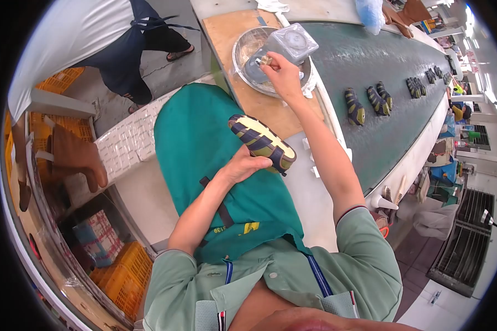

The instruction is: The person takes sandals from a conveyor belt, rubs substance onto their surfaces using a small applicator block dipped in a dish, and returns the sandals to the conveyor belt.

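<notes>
My left hand (245, 165) is closed around a navy and olive shoe (262, 140), its pale yellow sole side facing up. The shoe is above the green apron (204, 132) over my lap. Farther forward, my right hand (284, 78) reaches over a round basin (236, 65) and pinches a small yellowish-brown thing at its fingertips, too small to name. Beside that hand, a clear plastic container (295, 41) with a squarish base lies tilted across the basin's rim. The basin rests on a brown board (221, 33).
On the right a dark green conveyor belt (337, 66) carries several similar shoes (354, 106). A co-worker in a white top and dark apron (116, 60) stands at the upper left. Brown boot-shaped pieces (74, 151) and orange crates (130, 270) are on the left. A white bottle (384, 203) lies near my right elbow.
</notes>
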`<state>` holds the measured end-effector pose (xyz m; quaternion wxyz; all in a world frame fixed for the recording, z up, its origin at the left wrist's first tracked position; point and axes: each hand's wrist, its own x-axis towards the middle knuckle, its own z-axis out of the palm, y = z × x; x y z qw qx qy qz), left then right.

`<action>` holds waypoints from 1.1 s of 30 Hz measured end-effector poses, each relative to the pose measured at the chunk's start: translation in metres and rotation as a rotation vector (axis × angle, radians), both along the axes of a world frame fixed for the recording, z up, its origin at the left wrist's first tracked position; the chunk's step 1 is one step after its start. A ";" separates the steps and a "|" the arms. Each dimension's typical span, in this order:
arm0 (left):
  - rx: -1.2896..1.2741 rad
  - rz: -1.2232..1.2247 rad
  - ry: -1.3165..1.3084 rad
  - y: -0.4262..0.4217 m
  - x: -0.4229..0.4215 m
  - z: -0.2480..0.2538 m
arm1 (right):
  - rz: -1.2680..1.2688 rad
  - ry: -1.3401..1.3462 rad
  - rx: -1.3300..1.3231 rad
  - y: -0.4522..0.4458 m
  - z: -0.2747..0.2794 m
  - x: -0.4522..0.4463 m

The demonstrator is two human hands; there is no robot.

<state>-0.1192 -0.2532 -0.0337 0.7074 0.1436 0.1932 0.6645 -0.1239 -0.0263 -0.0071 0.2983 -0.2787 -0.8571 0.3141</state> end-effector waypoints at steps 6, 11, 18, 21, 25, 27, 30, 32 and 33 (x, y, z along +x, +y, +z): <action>-0.010 -0.020 0.000 0.002 0.000 -0.001 | -0.045 -0.057 -0.141 0.012 -0.013 0.002; -0.030 0.025 0.078 0.000 0.001 0.003 | -0.219 0.063 -0.613 0.009 -0.011 0.019; 0.098 0.443 1.073 0.011 -0.031 0.061 | -0.068 0.394 -1.191 0.001 0.020 0.070; 0.371 0.714 1.505 0.025 -0.046 0.083 | 0.128 0.509 -1.214 -0.015 0.061 0.099; 0.563 0.764 1.767 0.034 -0.040 0.109 | 0.209 0.541 -0.980 -0.036 0.104 0.134; 0.623 0.776 1.842 0.038 -0.032 0.113 | 0.206 0.543 -0.887 -0.040 0.116 0.145; 0.675 0.770 1.917 0.039 -0.020 0.120 | 0.268 0.424 -0.629 -0.042 0.125 0.158; 0.695 0.754 1.929 0.040 -0.015 0.124 | 0.290 0.441 -0.607 -0.041 0.125 0.162; 0.701 0.745 1.937 0.040 -0.013 0.126 | 0.318 0.446 -0.588 -0.041 0.124 0.162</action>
